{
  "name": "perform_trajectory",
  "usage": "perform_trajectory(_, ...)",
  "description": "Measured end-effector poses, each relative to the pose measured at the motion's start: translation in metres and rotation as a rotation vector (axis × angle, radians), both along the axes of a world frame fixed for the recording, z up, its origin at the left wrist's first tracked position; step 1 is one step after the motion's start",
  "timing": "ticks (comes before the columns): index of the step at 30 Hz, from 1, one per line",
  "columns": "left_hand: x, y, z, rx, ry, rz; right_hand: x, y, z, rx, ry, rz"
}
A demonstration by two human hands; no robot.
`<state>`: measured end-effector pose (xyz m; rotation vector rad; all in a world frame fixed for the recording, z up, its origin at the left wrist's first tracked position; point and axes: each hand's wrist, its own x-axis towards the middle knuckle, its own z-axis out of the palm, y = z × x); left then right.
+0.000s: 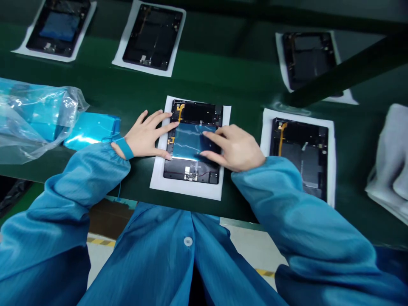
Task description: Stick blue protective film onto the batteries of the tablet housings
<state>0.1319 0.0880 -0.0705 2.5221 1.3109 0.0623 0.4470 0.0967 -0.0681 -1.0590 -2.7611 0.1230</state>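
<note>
The black housing (174, 170) lay on a white sheet (191, 188) at the near edge of the green table (223, 76). The blue panel (188, 138) was located in the middle section of this housing, above the small circuit board (191, 175).

Left hand (145, 136): fingers spread, grasping nothing; fingertips rested along the left side of the housing and the panel.

Right hand (240, 148): thumb and index finger stood apart on the panel's right half, clasped around nothing visible.

Containers: the clear plastic bag (19, 155) at left held blue packs (44, 123); another blue pack (92, 129) lay at its mouth. The upper-left housing (35, 44) contained a blue insert (60, 26). The right-hand housing (295, 125) contained an orange ribbon (281, 140).
</note>
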Motion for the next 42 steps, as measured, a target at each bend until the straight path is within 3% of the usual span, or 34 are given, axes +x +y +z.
perform_trajectory(5,-0.002,0.002,-0.002,0.018,-0.008,0.001,0.017,0.015,-0.006,-0.021,-0.039,-0.024)
perform_trajectory(10,-0.003,-0.001,-0.004,0.018,-0.013,0.005,0.026,-0.012,-0.003,-0.053,-0.015,0.168)
perform_trajectory(14,0.003,0.001,0.016,-0.013,0.061,0.006,0.038,-0.029,-0.003,-0.127,0.097,0.238)
perform_trajectory(17,0.024,0.018,0.039,0.003,0.161,0.045,0.038,-0.031,-0.004,-0.14,0.228,0.133)
perform_trajectory(20,0.059,0.047,0.048,0.117,0.128,0.152,0.029,-0.029,-0.005,-0.136,0.323,-0.103)
perform_trajectory(24,0.095,0.087,0.032,0.117,0.13,0.194,0.02,-0.031,-0.008,-0.217,0.415,-0.331)
perform_trajectory(27,0.101,0.104,0.02,0.078,0.178,0.16,0.021,-0.033,-0.014,-0.314,0.482,-0.408)
perform_trajectory(32,0.095,0.102,0.022,0.062,0.243,0.08,0.023,-0.035,-0.019,-0.432,0.624,-0.511)
perform_trajectory(36,0.098,0.097,0.023,0.063,0.272,0.088,0.019,-0.037,-0.017,-0.506,0.695,-0.536)
perform_trajectory(42,0.095,0.093,0.032,0.104,0.267,0.069,0.019,-0.035,-0.016,-0.584,0.686,-0.59)
